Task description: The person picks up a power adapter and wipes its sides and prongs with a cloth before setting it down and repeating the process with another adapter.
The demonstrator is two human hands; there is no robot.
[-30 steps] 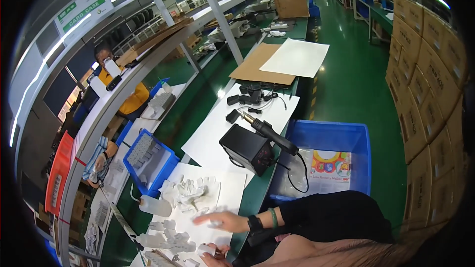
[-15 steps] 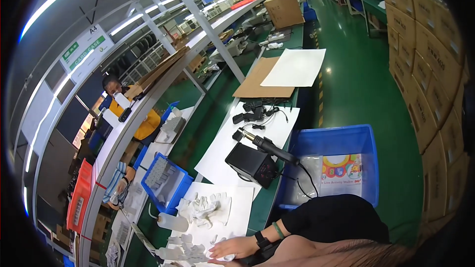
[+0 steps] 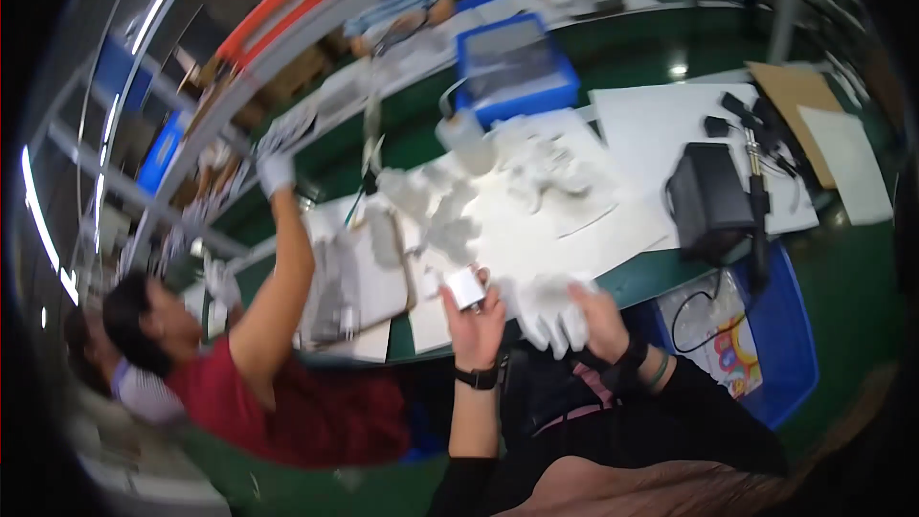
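My left hand [image 3: 476, 330], palm up at the near edge of the bench, has its fingers curled round a small white block [image 3: 465, 288]. To its right, my right hand [image 3: 605, 324] grips a white glove [image 3: 548, 311] near its cuff end, the glove's fingers hanging down. Beyond my hands, a heap of white gloves [image 3: 550, 170] lies on white sheets on the bench. Several whitish pieces [image 3: 450, 220], blurred, lie left of the heap. A translucent squeeze bottle [image 3: 466, 142] stands behind them.
At my left, a co-worker in a red top [image 3: 278, 412] reaches over the bench with a gloved hand. A grey tray [image 3: 407, 278] lies between us. On the right are a black box-shaped device [image 3: 708, 201], a corded handheld tool [image 3: 757, 196] and a blue crate [image 3: 799, 345]. A blue bin [image 3: 531, 105] stands behind.
The view has swung left, bringing the red-clad co-worker and my left hand with the white block into sight. My right hand, earlier low over the whitish pieces, now holds a glove.
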